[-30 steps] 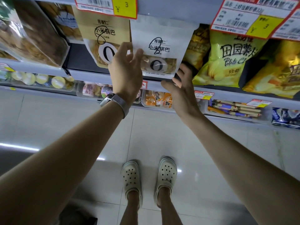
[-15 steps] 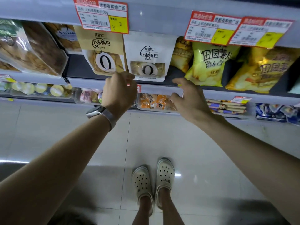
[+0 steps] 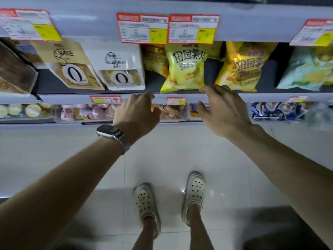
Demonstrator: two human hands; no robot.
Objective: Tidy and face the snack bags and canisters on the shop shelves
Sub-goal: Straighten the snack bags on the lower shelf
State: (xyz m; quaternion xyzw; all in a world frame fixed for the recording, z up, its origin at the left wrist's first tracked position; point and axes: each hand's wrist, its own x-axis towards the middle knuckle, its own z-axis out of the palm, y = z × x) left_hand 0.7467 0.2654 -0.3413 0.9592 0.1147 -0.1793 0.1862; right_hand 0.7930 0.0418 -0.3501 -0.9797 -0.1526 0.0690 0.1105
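Yellow bag (image 3: 185,69) stands on the upper shelf (image 3: 72,98), long axis upright and leaning a little, print facing out, its lower edge at the front lip. It lies just beyond and slightly left of the right hand (image 3: 221,109), whose fingers (image 3: 212,89) are loosely curled and a little spread, holding nothing. The foremost fingertip is at the bag's lower right corner; contact cannot be confirmed. The left hand (image 3: 137,112), with a watch (image 3: 110,131) on the wrist, hovers at the lip further left. Its fingers (image 3: 144,96) are bent and grip nothing, and they sit below the dark gap between the white pouch (image 3: 122,69) and the yellow bag. In my judgement the right hand is the nearer to that bag, and the next move is a short reach up and forward. An orange bag (image 3: 243,67) stands right of the right hand's fingers, tilted, with a dark gap between the two bags. A teal bag (image 3: 306,69) stands at far right. A tan pouch (image 3: 72,65) leans beside the white pouch at left. On the lower shelf, clear trays (image 3: 171,112) hold small wrapped snacks, and blue packets (image 3: 270,110) lie to the right. The contents are too blurred to identify further.
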